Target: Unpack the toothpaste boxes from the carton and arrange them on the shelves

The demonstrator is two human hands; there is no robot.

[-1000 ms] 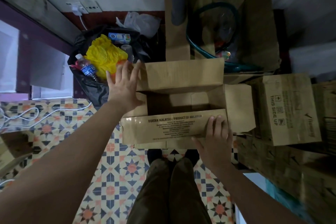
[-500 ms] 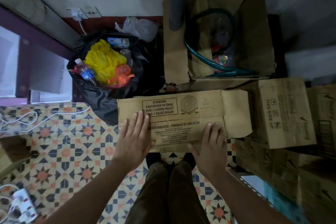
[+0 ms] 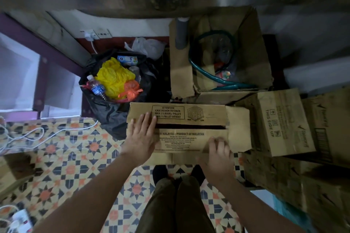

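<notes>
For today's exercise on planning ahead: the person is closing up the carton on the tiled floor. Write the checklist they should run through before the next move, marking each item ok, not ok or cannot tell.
1. Left hand lies flat on the carton flaps: ok.
2. Right hand has a firm grip on the near flap: cannot tell, it is blurred.
3. Flaps fully shut: not ok, a dark gap runs between them.
4. Carton emptied of toothpaste boxes: cannot tell, the inside is hidden.
5. Black rubbish bag clear of the carton: not ok, it sits against the carton's far left corner.
</notes>
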